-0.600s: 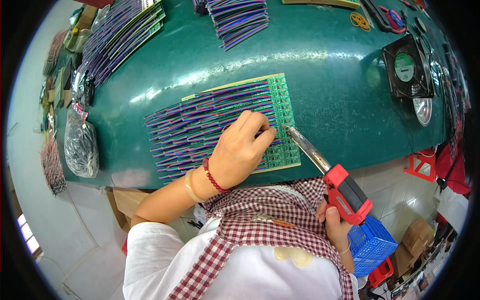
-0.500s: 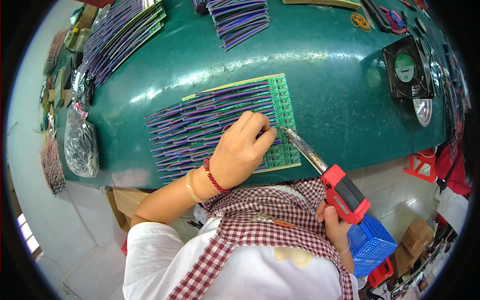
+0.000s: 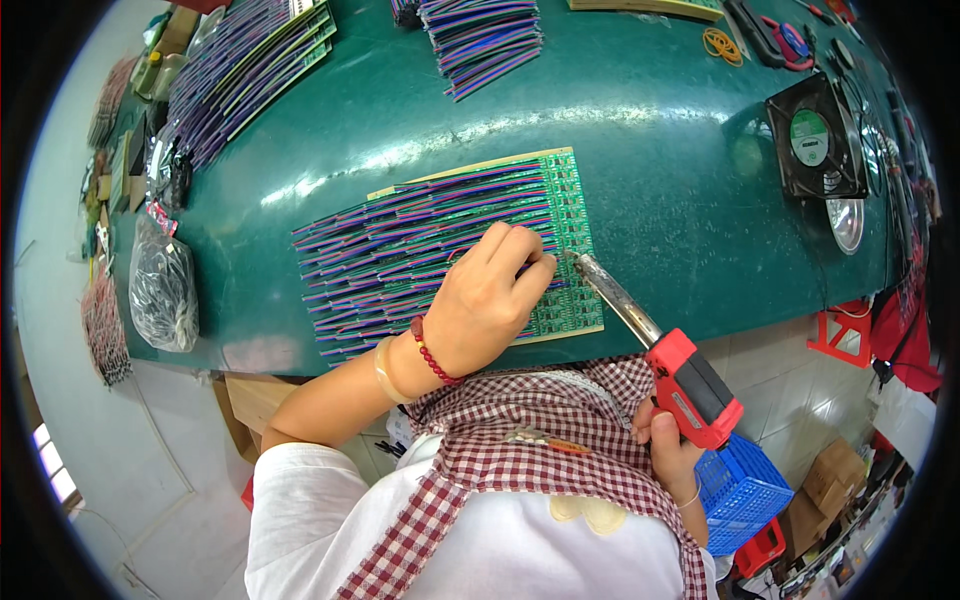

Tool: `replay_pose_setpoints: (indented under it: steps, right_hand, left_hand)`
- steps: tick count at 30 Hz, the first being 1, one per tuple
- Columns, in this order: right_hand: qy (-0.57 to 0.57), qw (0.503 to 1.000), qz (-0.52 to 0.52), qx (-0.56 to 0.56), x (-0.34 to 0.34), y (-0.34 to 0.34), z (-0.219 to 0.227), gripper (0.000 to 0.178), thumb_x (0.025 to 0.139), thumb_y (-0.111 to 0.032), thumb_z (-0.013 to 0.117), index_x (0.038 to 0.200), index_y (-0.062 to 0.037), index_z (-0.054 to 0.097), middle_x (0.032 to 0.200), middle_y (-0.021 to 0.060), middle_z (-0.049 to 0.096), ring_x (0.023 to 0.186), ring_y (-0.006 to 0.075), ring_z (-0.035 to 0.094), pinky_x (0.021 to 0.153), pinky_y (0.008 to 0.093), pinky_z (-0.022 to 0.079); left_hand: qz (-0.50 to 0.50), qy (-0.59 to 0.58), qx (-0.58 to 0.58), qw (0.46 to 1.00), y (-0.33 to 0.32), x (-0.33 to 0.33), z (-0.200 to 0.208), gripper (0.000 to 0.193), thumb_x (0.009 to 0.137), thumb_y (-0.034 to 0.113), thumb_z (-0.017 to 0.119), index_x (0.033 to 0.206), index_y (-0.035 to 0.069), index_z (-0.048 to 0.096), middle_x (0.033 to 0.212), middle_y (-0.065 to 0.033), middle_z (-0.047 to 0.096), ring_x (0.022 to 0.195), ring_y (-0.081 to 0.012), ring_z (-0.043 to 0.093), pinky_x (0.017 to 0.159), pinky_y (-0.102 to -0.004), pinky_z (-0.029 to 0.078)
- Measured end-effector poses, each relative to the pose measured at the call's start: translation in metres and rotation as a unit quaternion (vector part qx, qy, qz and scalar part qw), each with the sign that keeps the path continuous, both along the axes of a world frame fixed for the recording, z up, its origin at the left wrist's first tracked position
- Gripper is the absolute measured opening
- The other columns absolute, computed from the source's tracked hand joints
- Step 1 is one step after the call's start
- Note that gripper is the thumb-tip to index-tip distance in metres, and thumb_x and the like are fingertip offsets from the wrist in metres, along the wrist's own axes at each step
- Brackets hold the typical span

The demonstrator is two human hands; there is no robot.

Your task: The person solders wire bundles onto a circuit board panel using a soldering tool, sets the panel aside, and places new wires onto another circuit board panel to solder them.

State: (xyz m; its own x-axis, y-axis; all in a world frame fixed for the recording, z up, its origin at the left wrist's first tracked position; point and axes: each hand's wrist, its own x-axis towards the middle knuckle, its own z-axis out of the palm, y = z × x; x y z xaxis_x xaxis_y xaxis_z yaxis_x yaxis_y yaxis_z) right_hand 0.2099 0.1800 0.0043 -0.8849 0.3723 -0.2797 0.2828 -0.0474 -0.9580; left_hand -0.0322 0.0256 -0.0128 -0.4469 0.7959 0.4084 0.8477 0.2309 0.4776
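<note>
A green circuit board panel (image 3: 568, 205) lies on the green table (image 3: 640, 130), with rows of coloured ribbon wires (image 3: 400, 250) fanned out to its left. My left hand (image 3: 485, 300) rests on the wires and pinches one against the board's near edge. My right hand (image 3: 668, 450) grips a red-handled soldering iron (image 3: 690, 385). Its metal tip touches the board just right of my left fingertips.
More bundles of wired boards lie at the back left (image 3: 245, 70) and back centre (image 3: 485, 40). A black fan (image 3: 815, 140) and a metal dish (image 3: 845, 222) sit at the right. A clear bag (image 3: 160, 290) lies at the left edge. A blue basket (image 3: 745, 490) is below the table.
The soldering iron's tip has moved left along the board to meet my left fingertips. My left hand has stayed on the wires.
</note>
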Motion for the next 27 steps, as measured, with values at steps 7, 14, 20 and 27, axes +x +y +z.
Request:
replay_pose_setpoints:
  steps: [7, 14, 20, 27]
  right_hand:
    - [0.003, 0.998, -0.028, -0.059, 0.0016, -0.0003, 0.0039, 0.043, 0.095, -0.027, 0.055, 0.124, 0.0042, 0.046, 0.069, 0.0085, 0.054, 0.054, 0.0126, 0.048, 0.052, 0.0273, 0.043]
    - [-0.014, 0.999, -0.022, -0.038, 0.0054, 0.0014, 0.0051, 0.043, 0.094, -0.028, 0.057, 0.121, 0.0037, 0.048, 0.069, 0.0092, 0.055, 0.054, 0.0126, 0.048, 0.051, 0.0272, 0.043]
    - [0.007, 0.999, -0.029, -0.027, 0.0042, 0.0005, 0.0004, 0.038, 0.094, -0.029, 0.057, 0.113, 0.0032, 0.050, 0.068, 0.0094, 0.055, 0.053, 0.0126, 0.049, 0.050, 0.0268, 0.042]
    - [-0.006, 1.000, -0.017, -0.008, 0.0027, -0.0026, 0.0044, 0.034, 0.094, -0.028, 0.057, 0.104, 0.0040, 0.052, 0.066, 0.0089, 0.054, 0.054, 0.0127, 0.049, 0.050, 0.0266, 0.042]
  left_hand:
    - [0.001, -0.002, -0.004, 1.000, -0.0010, -0.0005, 0.0006, 0.023, 0.065, -0.008, 0.066, 0.087, -0.002, 0.062, 0.085, -0.0107, 0.053, 0.072, -0.0247, 0.055, 0.060, -0.0328, 0.047]
    - [-0.002, -0.004, -0.006, 1.000, 0.0025, 0.0004, 0.0012, 0.022, 0.065, -0.007, 0.066, 0.086, -0.002, 0.062, 0.085, -0.0109, 0.053, 0.074, -0.0251, 0.054, 0.061, -0.0333, 0.047]
    - [-0.008, -0.008, -0.018, 1.000, 0.0019, 0.0001, 0.0034, 0.023, 0.065, -0.008, 0.065, 0.087, -0.002, 0.062, 0.087, -0.0108, 0.053, 0.075, -0.0255, 0.055, 0.063, -0.0335, 0.047]
    - [-0.012, -0.007, -0.022, 1.000, -0.0001, -0.0001, 0.0030, 0.025, 0.063, -0.007, 0.063, 0.088, -0.002, 0.063, 0.087, -0.0111, 0.054, 0.076, -0.0261, 0.055, 0.065, -0.0340, 0.048]
